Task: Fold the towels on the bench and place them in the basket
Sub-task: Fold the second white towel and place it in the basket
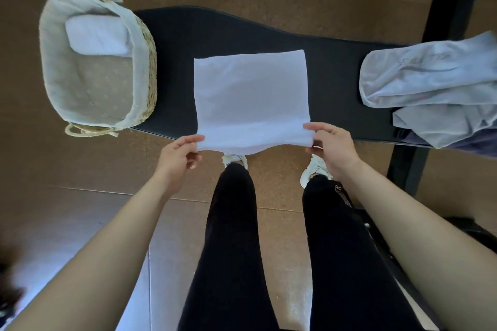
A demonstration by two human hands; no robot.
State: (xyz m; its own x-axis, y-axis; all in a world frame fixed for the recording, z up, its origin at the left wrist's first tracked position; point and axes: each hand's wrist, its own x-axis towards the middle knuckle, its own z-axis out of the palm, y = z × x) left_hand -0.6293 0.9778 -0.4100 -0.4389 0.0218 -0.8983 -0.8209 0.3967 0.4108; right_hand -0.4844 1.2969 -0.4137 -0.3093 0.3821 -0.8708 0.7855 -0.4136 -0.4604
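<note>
Both hands (pixel 178 154) (pixel 332 146) pinch the towel's (pixel 251 94) near edge overhanging the bench (pixel 333 67).

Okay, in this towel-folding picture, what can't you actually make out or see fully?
Head view only:
- Pile: cut off by the right edge; towel count unclear.
- Print on the pile's top towel: blurred, unreadable.
- Bench, left end: hidden under the basket.
- Layers of the towel: hidden under its top face.
- Dark shape, bottom-left corner: blurred, cut off.
</note>
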